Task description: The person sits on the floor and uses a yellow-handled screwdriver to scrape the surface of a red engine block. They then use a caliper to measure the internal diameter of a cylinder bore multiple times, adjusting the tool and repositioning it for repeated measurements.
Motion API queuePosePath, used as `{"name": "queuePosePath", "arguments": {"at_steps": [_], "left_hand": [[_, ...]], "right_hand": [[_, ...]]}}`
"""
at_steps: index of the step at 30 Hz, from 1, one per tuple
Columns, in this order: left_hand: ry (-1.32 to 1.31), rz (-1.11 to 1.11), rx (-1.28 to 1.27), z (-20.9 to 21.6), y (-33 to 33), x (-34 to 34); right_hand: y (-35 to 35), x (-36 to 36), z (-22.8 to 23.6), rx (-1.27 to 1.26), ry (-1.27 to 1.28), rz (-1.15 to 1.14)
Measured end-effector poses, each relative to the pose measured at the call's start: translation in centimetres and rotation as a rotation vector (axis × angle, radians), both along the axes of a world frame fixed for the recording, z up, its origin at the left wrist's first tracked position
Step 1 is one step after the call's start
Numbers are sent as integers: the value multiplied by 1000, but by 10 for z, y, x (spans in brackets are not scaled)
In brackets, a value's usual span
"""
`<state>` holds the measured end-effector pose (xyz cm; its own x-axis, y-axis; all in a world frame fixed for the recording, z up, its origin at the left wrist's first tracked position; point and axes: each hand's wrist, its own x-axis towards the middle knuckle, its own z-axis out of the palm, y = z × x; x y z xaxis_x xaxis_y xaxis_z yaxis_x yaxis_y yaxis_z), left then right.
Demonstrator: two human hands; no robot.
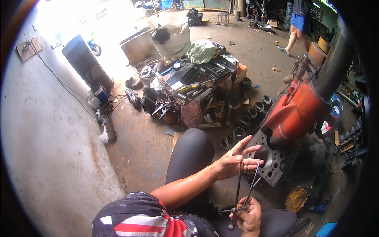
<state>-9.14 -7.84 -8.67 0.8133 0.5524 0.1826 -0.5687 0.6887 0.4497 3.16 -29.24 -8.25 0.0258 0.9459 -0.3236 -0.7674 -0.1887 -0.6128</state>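
A long two-legged spring caliper with a screw near its pivot is held in my right hand. The fingers pinch it around the screw end, and the slim dark legs point away from me, spread apart. My left hand is at the leg tips, fingers stretched out and spread; one tip seems to touch a finger. Just beyond the fingers lies a grey engine block with a large bore and several small holes in its top face. An orange boring machine with a thick dark column stands over the block.
A tool-laden bench stands ahead, with a pale cloth on it. Several metal cylinder rings sit on the floor between bench and block. A white wall runs along the left. A person in blue shorts is at the far right.
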Motion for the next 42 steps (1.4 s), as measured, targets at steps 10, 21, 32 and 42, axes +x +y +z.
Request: {"name": "queuePosePath", "arguments": {"at_steps": [10, 21, 32, 42], "left_hand": [[65, -15, 71, 13, 8, -11], [293, 220, 328, 0, 10, -21], [173, 102, 55, 8, 11, -21], [576, 127, 213, -10, 0, -8]], "right_hand": [[-1, 5, 3, 47, 2, 86], [1, 6, 7, 22, -21, 140], [5, 2, -2, 15, -30, 48], [3, 4, 6, 29, -52, 99]]}}
